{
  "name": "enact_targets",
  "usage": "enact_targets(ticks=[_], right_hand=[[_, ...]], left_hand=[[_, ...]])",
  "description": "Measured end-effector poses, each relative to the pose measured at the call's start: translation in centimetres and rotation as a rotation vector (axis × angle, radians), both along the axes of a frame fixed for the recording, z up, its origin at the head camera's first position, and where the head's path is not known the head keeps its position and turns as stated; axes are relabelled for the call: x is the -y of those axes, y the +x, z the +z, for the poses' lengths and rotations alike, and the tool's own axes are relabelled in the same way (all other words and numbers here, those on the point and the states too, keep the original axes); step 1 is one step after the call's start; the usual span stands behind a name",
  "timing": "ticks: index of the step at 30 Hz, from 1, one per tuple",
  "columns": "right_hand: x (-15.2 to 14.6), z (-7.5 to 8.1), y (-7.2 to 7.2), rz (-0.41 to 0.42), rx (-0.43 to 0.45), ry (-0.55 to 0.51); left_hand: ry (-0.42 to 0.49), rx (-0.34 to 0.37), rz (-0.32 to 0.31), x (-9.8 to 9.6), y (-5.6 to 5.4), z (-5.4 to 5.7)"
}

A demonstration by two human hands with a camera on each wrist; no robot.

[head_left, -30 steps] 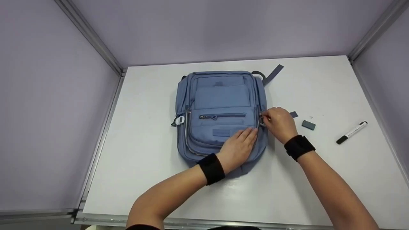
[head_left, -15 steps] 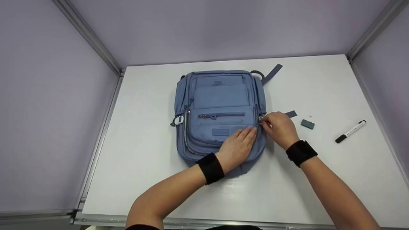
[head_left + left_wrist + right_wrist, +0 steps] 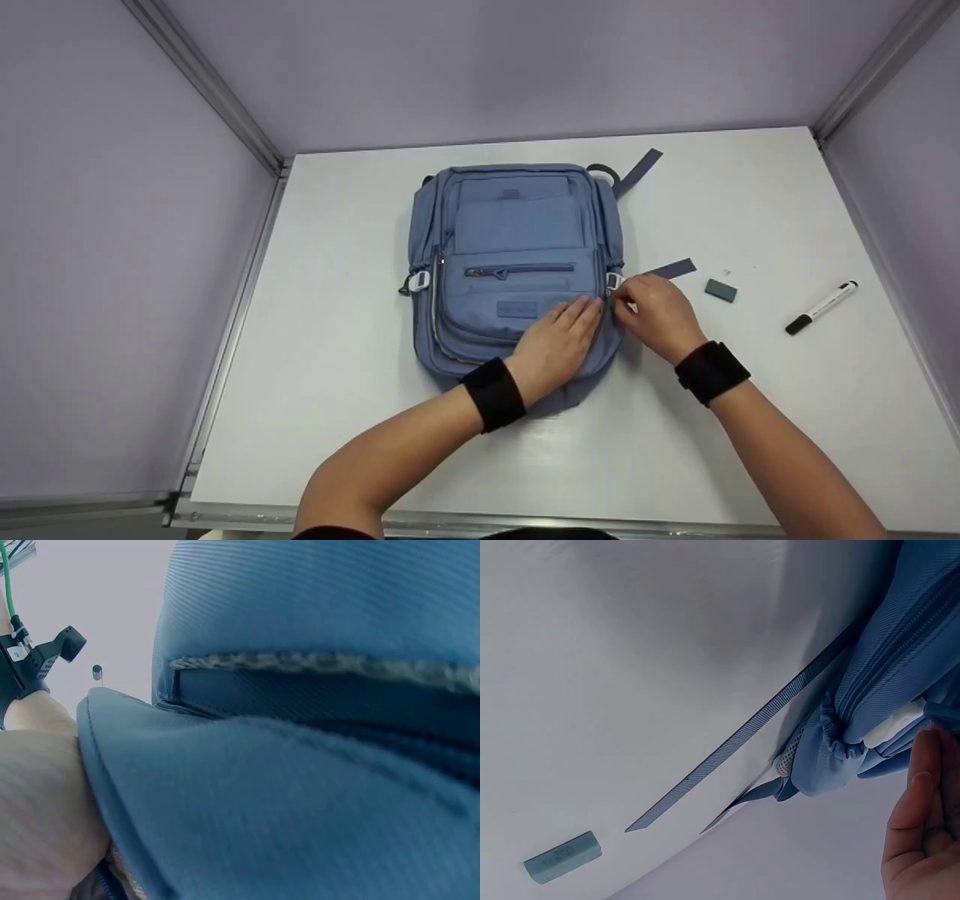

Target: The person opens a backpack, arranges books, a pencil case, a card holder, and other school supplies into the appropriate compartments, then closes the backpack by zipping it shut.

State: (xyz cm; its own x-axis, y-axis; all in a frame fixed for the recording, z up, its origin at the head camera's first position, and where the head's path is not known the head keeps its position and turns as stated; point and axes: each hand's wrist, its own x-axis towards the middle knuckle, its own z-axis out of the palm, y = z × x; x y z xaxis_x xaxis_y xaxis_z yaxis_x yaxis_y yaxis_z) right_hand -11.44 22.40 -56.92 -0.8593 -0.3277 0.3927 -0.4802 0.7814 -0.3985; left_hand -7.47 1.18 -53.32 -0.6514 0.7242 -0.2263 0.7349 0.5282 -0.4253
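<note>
A blue backpack [image 3: 517, 225] lies on its back on the white table, front pocket upward. My left hand [image 3: 553, 345] rests flat on the lower right of that pocket, fingers straight and together, fingertips at the zipper edge. At the pocket's right side, my right hand [image 3: 660, 311] pinches a small zipper pull [image 3: 609, 295], mostly hidden by the fingertips. Just above those fingers shows a white buckle [image 3: 614, 280]. In the left wrist view the pocket's fabric [image 3: 262, 787] gapes along a zipper. The right wrist view shows curled fingers [image 3: 922, 802] against the bag's side.
A grey-green eraser [image 3: 721, 290] and a white marker with black cap [image 3: 821, 308] lie right of the bag. Loose straps [image 3: 639, 173] stick out from its right side. Another white buckle [image 3: 419, 282] hangs at its left. Pale panels [image 3: 480, 67] wall the table.
My right hand has slid a little down along the pocket's right edge with the zipper pull, uncovering the white buckle and more of the strap. The left hand has stayed in place.
</note>
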Motion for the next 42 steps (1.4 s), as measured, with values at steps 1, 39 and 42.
enact_targets(ticks=[1, 39, 42], right_hand=[[0.0, 0.0, 0.1, 0.003, 0.008, 0.000], [0.9, 0.3, 4.5, 0.099, 0.234, -0.061], [1.0, 0.0, 4.8, 0.082, 0.213, -0.058]], left_hand=[[0.001, -0.002, 0.000, 0.0, 0.0, 0.0], [0.086, -0.026, -0.067, 1.0, -0.2, -0.1], [0.139, -0.016, -0.097, 1.9, -0.1, 0.0]])
